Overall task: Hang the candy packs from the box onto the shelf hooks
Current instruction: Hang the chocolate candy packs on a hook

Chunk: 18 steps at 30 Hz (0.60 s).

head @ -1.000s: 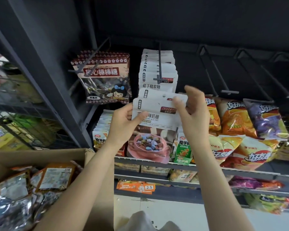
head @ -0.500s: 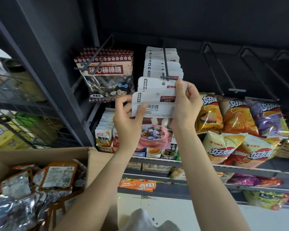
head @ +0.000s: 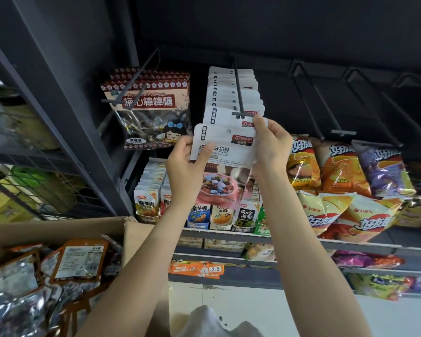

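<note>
Dark shop shelving: my left hand [head: 188, 164] and right hand [head: 270, 144] pinch one white milk-candy pack [head: 225, 152] just below the loaded black hook [head: 238, 93]; unhung yet, cardboard box [head: 58, 229] beside my left arm holding plenty.

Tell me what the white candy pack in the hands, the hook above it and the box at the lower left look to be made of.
White candy pack: likely matte plastic film, printed, flexing slightly where the left hand and right hand hold it.
Hook: probably dark coated metal wire, thin, straight and rigid.
Box: brown cardboard, dull surface with a folded flap.
</note>
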Tool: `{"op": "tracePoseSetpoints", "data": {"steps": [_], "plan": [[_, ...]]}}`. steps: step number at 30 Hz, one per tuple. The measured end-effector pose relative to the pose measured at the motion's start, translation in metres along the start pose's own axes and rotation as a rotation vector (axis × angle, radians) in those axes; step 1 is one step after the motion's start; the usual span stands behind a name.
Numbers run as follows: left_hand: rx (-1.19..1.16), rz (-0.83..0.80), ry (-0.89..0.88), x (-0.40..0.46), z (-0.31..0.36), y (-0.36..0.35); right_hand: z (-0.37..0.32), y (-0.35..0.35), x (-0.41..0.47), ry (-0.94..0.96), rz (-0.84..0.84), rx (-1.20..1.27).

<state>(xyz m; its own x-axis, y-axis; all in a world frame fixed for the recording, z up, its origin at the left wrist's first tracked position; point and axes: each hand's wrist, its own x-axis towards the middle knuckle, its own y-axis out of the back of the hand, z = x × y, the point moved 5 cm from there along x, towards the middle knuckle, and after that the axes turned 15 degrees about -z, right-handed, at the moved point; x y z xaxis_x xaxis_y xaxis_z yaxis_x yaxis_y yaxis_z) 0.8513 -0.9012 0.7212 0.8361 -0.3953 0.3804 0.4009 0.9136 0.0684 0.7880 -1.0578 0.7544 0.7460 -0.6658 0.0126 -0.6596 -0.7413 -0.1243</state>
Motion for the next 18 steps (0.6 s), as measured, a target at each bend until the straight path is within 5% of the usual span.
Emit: {"op": "tracePoseSetpoints", "data": {"steps": [10, 18], "plan": [[-0.037, -0.087, 0.011, 0.000, -0.005, 0.000, -0.016, 0.013, 0.021, -0.056, -0.182, -0.166], [-0.033, -0.091, 0.089, -0.005, -0.019, 0.002, -0.023, 0.017, 0.023, 0.183, -0.171, -0.499]]}}
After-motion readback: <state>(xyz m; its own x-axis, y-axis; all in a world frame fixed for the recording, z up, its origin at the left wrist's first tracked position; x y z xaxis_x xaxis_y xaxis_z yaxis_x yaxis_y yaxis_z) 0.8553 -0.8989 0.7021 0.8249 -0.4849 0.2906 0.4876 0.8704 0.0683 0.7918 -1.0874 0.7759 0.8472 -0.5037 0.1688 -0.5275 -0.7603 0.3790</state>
